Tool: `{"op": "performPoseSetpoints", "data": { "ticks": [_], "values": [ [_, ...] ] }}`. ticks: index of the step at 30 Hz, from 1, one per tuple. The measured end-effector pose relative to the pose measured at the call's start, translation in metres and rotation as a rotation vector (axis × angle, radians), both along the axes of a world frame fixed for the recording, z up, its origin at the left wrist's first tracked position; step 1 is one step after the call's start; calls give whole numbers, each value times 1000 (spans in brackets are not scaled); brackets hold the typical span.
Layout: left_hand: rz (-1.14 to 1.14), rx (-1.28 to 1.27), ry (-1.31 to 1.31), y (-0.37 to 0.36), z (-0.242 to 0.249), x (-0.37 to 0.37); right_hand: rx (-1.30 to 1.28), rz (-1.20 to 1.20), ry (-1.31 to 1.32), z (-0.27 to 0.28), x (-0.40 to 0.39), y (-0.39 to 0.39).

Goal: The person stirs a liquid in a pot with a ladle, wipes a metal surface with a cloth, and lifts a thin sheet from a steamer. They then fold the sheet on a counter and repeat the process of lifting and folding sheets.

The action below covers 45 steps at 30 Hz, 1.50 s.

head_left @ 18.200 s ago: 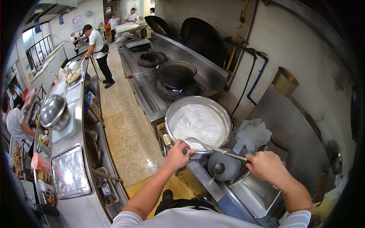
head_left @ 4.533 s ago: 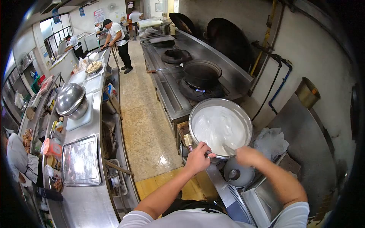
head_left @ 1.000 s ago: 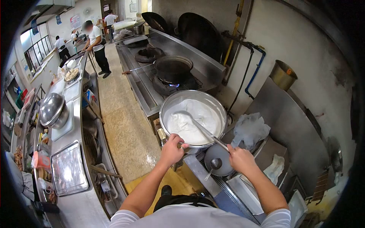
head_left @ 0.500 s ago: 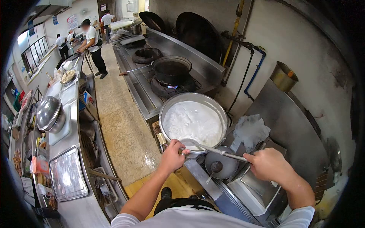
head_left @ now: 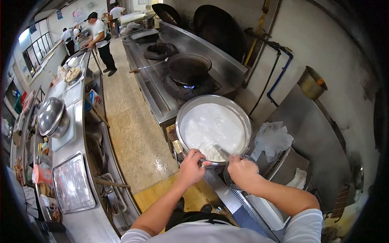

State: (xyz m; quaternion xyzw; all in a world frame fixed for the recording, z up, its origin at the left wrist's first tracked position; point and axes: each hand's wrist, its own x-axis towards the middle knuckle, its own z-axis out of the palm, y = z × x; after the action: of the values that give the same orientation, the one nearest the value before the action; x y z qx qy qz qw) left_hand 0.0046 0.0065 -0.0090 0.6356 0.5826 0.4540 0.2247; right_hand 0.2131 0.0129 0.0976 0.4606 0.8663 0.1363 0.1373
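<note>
A large metal pot (head_left: 181,139) of thick white liquid (head_left: 212,125) stands in front of me beside the stove. My left hand (head_left: 194,165) is closed on the near edge of this pot; whether it has the rim or a handle there is hard to see. In my right hand (head_left: 244,172) is the handle of a long metal stirring utensil (head_left: 222,151). Its head is sunk in the white liquid near the pot's close side, so its shape is hidden. A smaller bowl (head_left: 231,181) is partly covered by my right hand.
Behind the pot, a black wok (head_left: 189,69) sits over a lit burner (head_left: 189,86). A plastic bag (head_left: 273,139) lies to the right. The left counter bears a metal tray (head_left: 73,184) and a steel bowl (head_left: 52,117). A person (head_left: 101,38) stands farther up the aisle.
My right hand has swung left and toward the pot, steepening the utensil and pushing its head into the white liquid. My left hand stays at the pot's edge. The view has shifted slightly.
</note>
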Motion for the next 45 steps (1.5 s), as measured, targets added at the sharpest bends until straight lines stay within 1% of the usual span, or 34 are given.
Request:
{"op": "performPoseSetpoints", "data": {
  "ticks": [3, 7, 10, 11, 13, 15, 16, 17, 19, 22, 23, 25, 28, 32, 35, 38, 40, 45],
  "values": [
    [-6, -32, 12, -3, 5, -1, 174, -77, -16, -46, 24, 20],
    [-2, -31, 47, -4, 3, -1, 97, -136, -35, -37, 67, 36],
    [0, -53, 48, -6, 6, -1, -52, -74, -6, -14, 94, 55],
    [0, -70, 44, -8, 8, -1, -230, -173, -25, -3, 92, 65],
    [-7, -52, 48, -8, 4, -1, -586, -373, -59, 51, 74, 85],
    [-11, -52, 53, -8, 4, -1, -777, -498, -111, 101, 47, 98],
    [-9, -63, 54, -8, 5, 0, -872, -538, -17, 102, 52, 111],
    [-6, -75, 54, -9, 7, 0, -958, -577, -2, 103, 52, 122],
    [0, -78, 80, -10, 11, -1, -1077, -680, 161, 104, 49, 126],
    [5, -87, 93, -11, 11, 0, -1149, -735, 251, 80, 48, 119],
    [4, -91, 93, -11, 10, 0, -1175, -755, 356, 68, 49, 111],
    [4, -87, 92, -11, 9, 0, -1193, -759, 508, 51, 44, 90],
    [16, -67, 95, -10, 7, 1, -1111, -741, 749, 33, 35, 58],
    [11, -91, 91, -10, 11, 3, -1105, -748, 1019, 30, 38, 22],
    [20, -85, 77, -9, 8, 5, -1055, -765, 1287, 4, 48, 2],
    [5, -50, 54, -6, 2, 5, -1048, -775, 1355, -15, 61, -15],
    [-1, -52, 52, -5, 1, 5, -1012, -786, 1401, -10, 61, -28],
    [0, -59, 67, -5, -2, 4, -931, -714, 1534, -37, 67, -58]
  ]
}}
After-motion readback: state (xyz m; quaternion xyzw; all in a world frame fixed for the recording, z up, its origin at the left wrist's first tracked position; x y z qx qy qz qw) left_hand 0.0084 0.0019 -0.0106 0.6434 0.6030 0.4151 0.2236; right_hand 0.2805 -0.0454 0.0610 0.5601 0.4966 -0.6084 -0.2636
